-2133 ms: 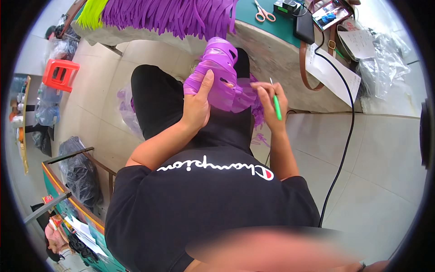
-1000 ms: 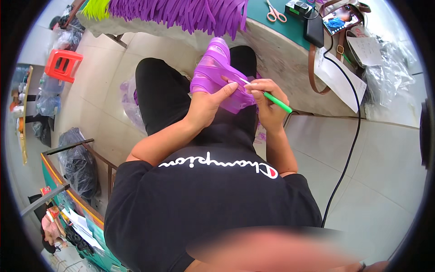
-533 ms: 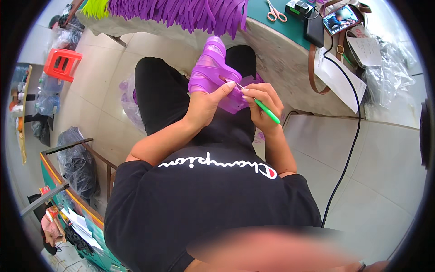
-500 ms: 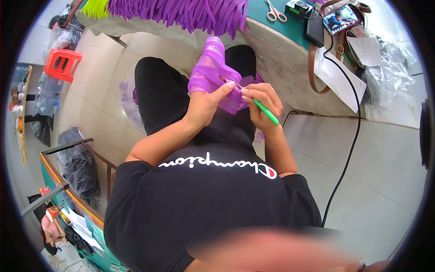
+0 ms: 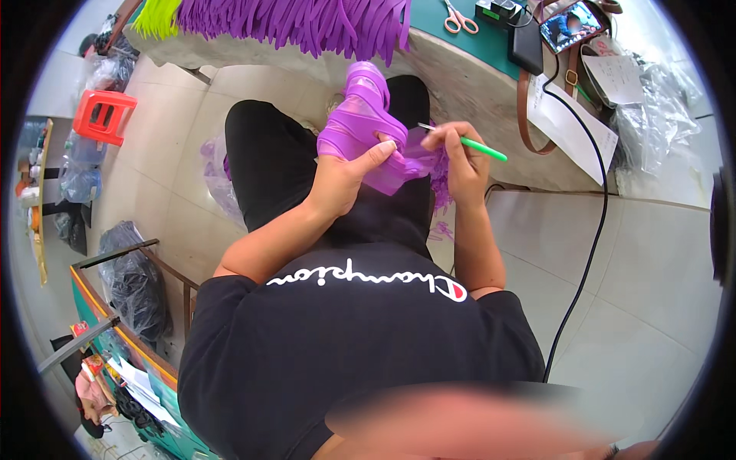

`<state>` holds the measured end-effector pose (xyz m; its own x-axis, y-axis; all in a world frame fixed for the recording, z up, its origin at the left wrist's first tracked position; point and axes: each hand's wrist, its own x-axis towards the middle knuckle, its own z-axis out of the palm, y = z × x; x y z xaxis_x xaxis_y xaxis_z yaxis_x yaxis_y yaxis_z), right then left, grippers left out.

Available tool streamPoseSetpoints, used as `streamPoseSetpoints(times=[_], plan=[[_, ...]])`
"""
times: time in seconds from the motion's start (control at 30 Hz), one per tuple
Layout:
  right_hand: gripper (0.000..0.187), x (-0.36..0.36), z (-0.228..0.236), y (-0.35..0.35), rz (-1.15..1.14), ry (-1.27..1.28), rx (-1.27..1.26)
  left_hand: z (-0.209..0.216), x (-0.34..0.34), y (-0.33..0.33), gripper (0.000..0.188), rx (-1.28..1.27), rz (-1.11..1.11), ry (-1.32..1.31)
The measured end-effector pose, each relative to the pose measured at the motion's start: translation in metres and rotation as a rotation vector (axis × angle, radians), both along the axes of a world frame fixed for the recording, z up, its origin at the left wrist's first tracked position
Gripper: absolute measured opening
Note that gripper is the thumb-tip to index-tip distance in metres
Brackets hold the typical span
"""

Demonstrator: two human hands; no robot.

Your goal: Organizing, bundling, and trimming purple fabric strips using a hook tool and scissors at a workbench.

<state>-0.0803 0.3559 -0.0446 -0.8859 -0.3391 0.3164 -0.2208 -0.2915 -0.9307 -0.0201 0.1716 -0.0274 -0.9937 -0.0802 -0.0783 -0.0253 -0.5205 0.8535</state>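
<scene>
A table point(image 5: 489, 52) stands across the top, with purple strips point(image 5: 299, 24) hanging over its edge. Below them, above the person's lap, is the purple piece point(image 5: 363, 116). The left hand point(image 5: 337, 180) has closed on it, thumb on top, other fingers mostly hidden. The right hand's fingers point(image 5: 455, 142) curl tightly round a green tool point(image 5: 484, 148), its tip near the piece. Scissors point(image 5: 461, 21) lie on the table.

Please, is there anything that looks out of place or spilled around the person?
Yes, two things. Thin purple scraps lie loose on the floor tiles to the right, like dropped trimmings. A white sheet hangs crookedly over the table edge. I see nothing clearly damaged.
</scene>
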Motion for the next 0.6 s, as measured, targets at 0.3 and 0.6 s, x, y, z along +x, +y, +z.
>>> streamPoseSetpoints(times=[0.3,0.6], plan=[[0.021,0.003,0.004,-0.023,0.043,-0.184,-0.085,0.007,0.001,0.0,0.036,0.103,-0.06,-0.075],[0.026,0.004,0.011,-0.026,0.085,-0.207,0.007,-0.006,-0.002,0.001,0.026,-0.237,0.05,0.032]])
